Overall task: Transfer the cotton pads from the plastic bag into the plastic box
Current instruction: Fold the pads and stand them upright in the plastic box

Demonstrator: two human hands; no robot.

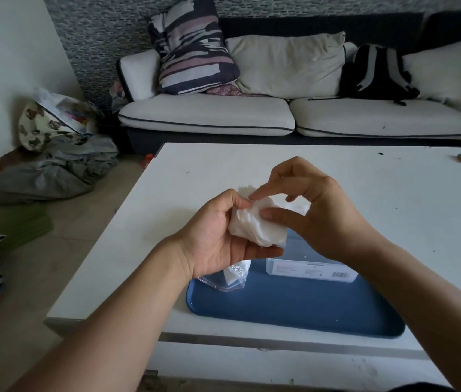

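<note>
Left hand [218, 239] cups a loose stack of cotton pads [254, 224] at frame centre above the blue tray [294, 309], right hand [308, 205] pinching its top; plastic box [311, 267] just below, plastic bag [230, 278] lower left; risk: uneven pinch fans pads onto the bench [138, 236].

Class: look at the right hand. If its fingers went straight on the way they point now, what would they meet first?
The right hand points leftward; its fingertips already touch the cotton pads held in the left hand.
</note>
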